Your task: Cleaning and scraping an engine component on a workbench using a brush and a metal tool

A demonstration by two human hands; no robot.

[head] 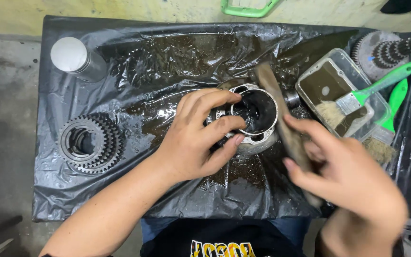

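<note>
The left hand (197, 135), fingers curled and spread, grips the rim of a round metal housing (255, 119) at the middle of a wet black plastic sheet (177, 52). The right hand (343, 176), blurred, is closed around a worn wooden stick (281, 114) slanting across the housing. Left lies a toothed gear (90, 143) and a grey can (74, 58); right, a clear tub (341, 93) of brown liquid with green-handled brushes (357, 97).

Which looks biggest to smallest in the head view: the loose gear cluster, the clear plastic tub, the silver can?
1. Clear plastic tub, which covers most area.
2. Gear cluster, close behind the tub; it is a near call.
3. Silver can, clearly the smallest.
All rest on the black sheet, so nearness hardly skews it.
</note>
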